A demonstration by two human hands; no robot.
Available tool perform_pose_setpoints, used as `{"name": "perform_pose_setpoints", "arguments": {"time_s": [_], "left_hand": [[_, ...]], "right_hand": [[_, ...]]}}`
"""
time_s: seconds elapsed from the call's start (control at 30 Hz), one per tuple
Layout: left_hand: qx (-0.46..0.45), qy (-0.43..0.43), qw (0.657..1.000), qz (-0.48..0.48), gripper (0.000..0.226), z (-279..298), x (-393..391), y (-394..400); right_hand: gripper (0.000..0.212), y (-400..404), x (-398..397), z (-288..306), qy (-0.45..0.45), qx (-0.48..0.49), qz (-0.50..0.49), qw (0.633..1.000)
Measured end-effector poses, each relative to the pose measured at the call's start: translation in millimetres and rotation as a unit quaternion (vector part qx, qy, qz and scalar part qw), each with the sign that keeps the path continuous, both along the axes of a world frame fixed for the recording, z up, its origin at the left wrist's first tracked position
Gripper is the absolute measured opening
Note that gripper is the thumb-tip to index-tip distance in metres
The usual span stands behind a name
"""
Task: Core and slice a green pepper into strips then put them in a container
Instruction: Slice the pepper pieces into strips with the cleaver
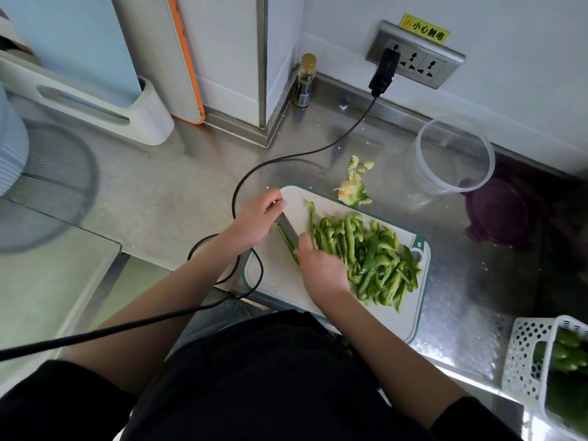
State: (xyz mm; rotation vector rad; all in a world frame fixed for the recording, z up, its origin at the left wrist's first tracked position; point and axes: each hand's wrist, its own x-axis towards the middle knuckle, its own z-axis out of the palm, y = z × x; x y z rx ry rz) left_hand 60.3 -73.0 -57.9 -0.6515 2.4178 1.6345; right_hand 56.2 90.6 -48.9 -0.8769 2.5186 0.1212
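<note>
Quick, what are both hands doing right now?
Left hand: grips the silver knife by its handle.
Right hand: fingers rest on the pile of green pepper strips; a grip cannot be told.

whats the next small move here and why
Probably sweep the last strip by the knife over to the pile of strips, then lift them into the clear tub, which looks empty. The slicing looks done; the core is already set aside.

Beside the wall socket point(415, 55) stood a small bottle point(304, 81), a black cable point(334, 144) trailed from it, and a white basket point(528, 361) sat well apart.
</note>
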Motion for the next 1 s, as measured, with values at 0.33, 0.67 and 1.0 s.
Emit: {"name": "perform_pose_setpoints", "arguments": {"time_s": [0.33,0.67,1.0], "left_hand": [[0.038,-0.039,0.998,0.045,0.026,-3.9,-0.8,-0.8],[0.094,-0.053,0.990,0.092,0.012,8.1,-2.1,17.4],[0.050,-0.091,0.991,0.086,0.009,-20.5,33.7,35.3]], "right_hand": [[0.028,-6.9,0.4,2.3,-0.006,0.003,0.008,1.000],[0.030,13.9,-5.5,-3.0,-0.057,-0.052,-0.033,0.996],[0.022,22.6,-17.0,3.5,-0.102,-0.087,-0.149,0.980]]}}
